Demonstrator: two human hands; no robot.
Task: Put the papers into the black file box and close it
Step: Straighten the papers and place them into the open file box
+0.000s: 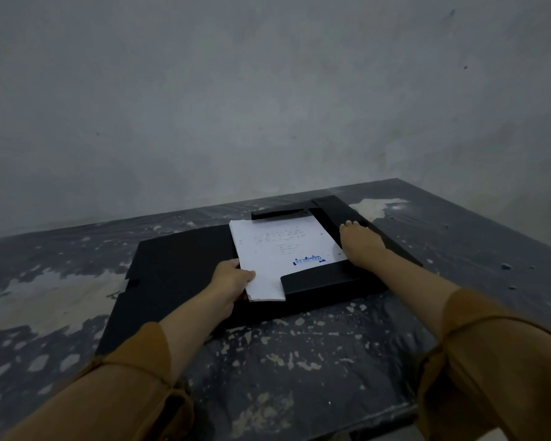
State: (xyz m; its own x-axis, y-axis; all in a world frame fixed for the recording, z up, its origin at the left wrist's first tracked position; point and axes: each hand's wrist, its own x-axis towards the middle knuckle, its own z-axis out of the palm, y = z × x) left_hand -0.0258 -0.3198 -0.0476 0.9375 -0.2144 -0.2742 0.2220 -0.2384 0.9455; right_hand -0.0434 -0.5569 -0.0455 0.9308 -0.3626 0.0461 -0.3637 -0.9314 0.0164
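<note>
The black file box [325,283] lies open and flat on the table, its lid [172,268] spread out to the left. A white stack of papers [277,249] with a blue stamp rests in the tray, tucked under the near and far flaps. My left hand [233,278] grips the stack's near left edge, thumb on top. My right hand [360,243] lies flat with fingers extended on the box's right flap, next to the papers' right edge.
The dark table [299,361] has worn, flaking paint. Its right edge runs near the box, its front edge is at lower right. A grey wall [268,106] stands right behind the table.
</note>
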